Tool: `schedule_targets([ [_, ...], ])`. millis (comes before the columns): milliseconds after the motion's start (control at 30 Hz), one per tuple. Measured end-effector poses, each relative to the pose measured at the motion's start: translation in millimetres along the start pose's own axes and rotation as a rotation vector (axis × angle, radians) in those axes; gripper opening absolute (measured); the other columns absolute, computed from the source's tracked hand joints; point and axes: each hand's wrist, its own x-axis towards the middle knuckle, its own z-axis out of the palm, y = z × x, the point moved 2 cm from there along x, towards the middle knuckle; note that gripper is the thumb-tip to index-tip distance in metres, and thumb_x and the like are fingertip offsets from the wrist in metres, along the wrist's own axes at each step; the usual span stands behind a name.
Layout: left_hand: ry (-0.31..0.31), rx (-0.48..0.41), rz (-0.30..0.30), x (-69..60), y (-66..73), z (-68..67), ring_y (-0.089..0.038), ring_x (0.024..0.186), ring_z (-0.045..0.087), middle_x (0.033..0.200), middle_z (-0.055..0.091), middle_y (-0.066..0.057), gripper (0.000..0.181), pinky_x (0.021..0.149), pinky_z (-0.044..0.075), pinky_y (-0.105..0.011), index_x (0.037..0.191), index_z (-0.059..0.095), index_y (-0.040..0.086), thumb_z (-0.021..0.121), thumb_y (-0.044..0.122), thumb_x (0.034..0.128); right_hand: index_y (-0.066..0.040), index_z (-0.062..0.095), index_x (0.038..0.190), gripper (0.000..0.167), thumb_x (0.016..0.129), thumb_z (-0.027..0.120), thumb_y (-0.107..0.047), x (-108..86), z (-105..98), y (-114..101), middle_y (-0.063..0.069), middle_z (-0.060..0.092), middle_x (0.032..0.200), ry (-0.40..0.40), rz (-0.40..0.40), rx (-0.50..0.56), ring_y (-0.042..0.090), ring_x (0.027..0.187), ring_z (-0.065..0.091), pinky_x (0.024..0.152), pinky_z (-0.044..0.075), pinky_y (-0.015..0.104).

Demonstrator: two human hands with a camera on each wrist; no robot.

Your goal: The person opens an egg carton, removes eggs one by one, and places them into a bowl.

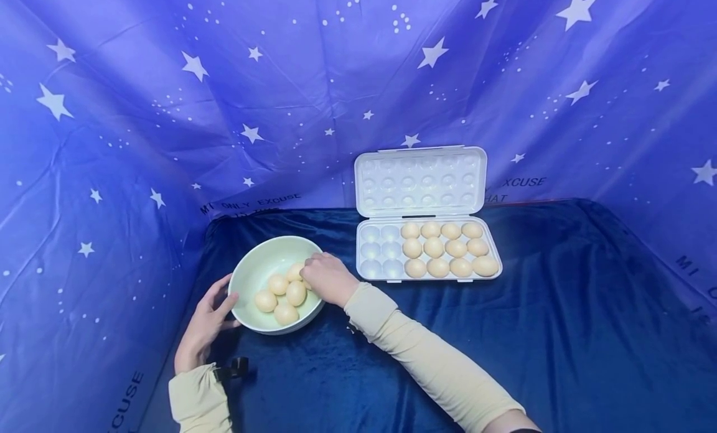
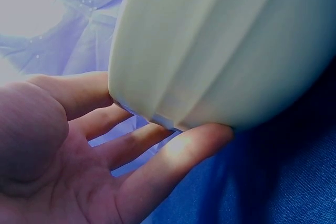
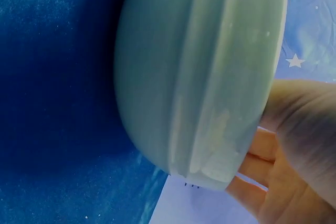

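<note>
A pale green bowl point(image 1: 249, 268) holds several light brown eggs point(image 1: 286, 313). My left hand point(image 1: 208, 318) grips its left side, thumb at the rim and fingers against the outer wall; the left wrist view shows this ribbed wall point(image 2: 210, 51) close up. My right hand point(image 1: 330, 277) reaches over the right rim, its curled fingers at an egg point(image 1: 295, 272) that the hand partly covers. In the right wrist view the bowl wall point(image 3: 178, 77) hides those fingertips. To the right lies a white plastic egg box point(image 1: 365, 254) with its lid raised.
Several eggs point(image 1: 434, 247) fill the box's right columns; the two left columns show bare cups. The raised lid point(image 1: 420, 181) leans near the starry blue curtain point(image 1: 313, 109). Dark blue velvet cloth point(image 1: 313, 383) covers the table. A small black device point(image 1: 239, 366) sits at the left wrist.
</note>
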Motion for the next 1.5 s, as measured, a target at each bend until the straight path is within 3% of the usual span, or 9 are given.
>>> schedule_targets([
  [200, 0.003, 0.006, -0.007, 0.2, -0.1, -0.7, 0.001, 0.080, 0.064, 0.149, 0.038, -0.030, 0.056, 0.066, 0.061, -0.026, 0.157, 0.024, 0.009, 0.048, 0.020, 0.1063, -0.015, 0.077, 0.093, 0.014, 0.087, 0.067, -0.007, -3.2, -9.5, 4.0, 0.000, 0.069, 0.089, 0.031, -0.019, 0.080, 0.018, 0.088, 0.063, 0.074, 0.055, 0.031],
  [367, 0.007, 0.008, -0.003, -1.0, 0.2, -1.3, 0.001, 0.080, 0.063, 0.148, 0.038, -0.030, 0.056, 0.066, 0.061, -0.025, 0.156, 0.024, 0.008, 0.048, 0.019, 0.1063, -0.011, 0.076, 0.096, 0.015, 0.087, 0.067, -0.003, -9.7, -18.4, 15.2, 0.002, 0.069, 0.095, 0.111, -0.016, 0.177, 0.019, 0.091, 0.061, 0.077, 0.055, 0.031],
  [567, 0.007, 0.017, -0.008, -5.1, -4.0, -3.7, 0.002, 0.080, 0.063, 0.148, 0.038, -0.031, 0.056, 0.067, 0.061, -0.026, 0.156, 0.025, 0.007, 0.048, 0.021, 0.1064, -0.008, 0.075, 0.098, 0.014, 0.086, 0.067, -0.004, -22.5, -18.2, 36.4, 0.003, 0.067, 0.095, 0.188, 0.015, 0.187, 0.021, 0.089, 0.059, 0.077, 0.054, 0.032],
  [800, 0.009, 0.015, 0.000, -7.6, -8.4, -5.2, 0.003, 0.080, 0.062, 0.148, 0.037, -0.031, 0.056, 0.066, 0.061, -0.025, 0.156, 0.025, 0.006, 0.047, 0.021, 0.1065, -0.008, 0.073, 0.094, 0.013, 0.082, 0.070, -0.004, -41.7, -12.2, 67.6, 0.006, 0.065, 0.093, 0.194, 0.075, 0.163, 0.025, 0.091, 0.061, 0.081, 0.054, 0.037],
  [1133, -0.003, 0.020, -0.005, -4.1, -5.0, -2.1, 0.003, 0.082, 0.062, 0.151, 0.036, -0.030, 0.056, 0.067, 0.061, -0.026, 0.156, 0.024, 0.007, 0.047, 0.019, 0.1065, 0.000, 0.072, 0.103, 0.023, 0.080, 0.074, 0.000, -85.4, -8.0, 123.7, 0.013, 0.067, 0.103, 0.156, 0.253, 0.200, 0.030, 0.101, 0.062, 0.085, 0.056, 0.042],
  [1300, -0.006, 0.013, 0.014, -1.9, -3.0, -1.1, 0.004, 0.081, 0.062, 0.149, 0.037, -0.032, 0.056, 0.067, 0.061, -0.026, 0.156, 0.024, 0.006, 0.047, 0.019, 0.1065, 0.000, 0.073, 0.103, 0.024, 0.079, 0.070, 0.002, -101.4, -10.3, 143.4, 0.015, 0.065, 0.101, 0.084, 0.382, 0.203, 0.033, 0.100, 0.062, 0.075, 0.058, 0.045],
  [1500, -0.009, 0.006, 0.021, -1.1, -0.6, 0.3, 0.004, 0.081, 0.062, 0.147, 0.038, -0.033, 0.056, 0.068, 0.061, -0.026, 0.156, 0.024, 0.005, 0.047, 0.020, 0.1067, -0.005, 0.067, 0.077, 0.011, 0.079, 0.062, 0.005, -110.2, -2.0, 156.8, 0.014, 0.059, 0.082, 0.068, 0.443, 0.227, 0.033, 0.079, 0.060, 0.059, 0.054, 0.044],
])
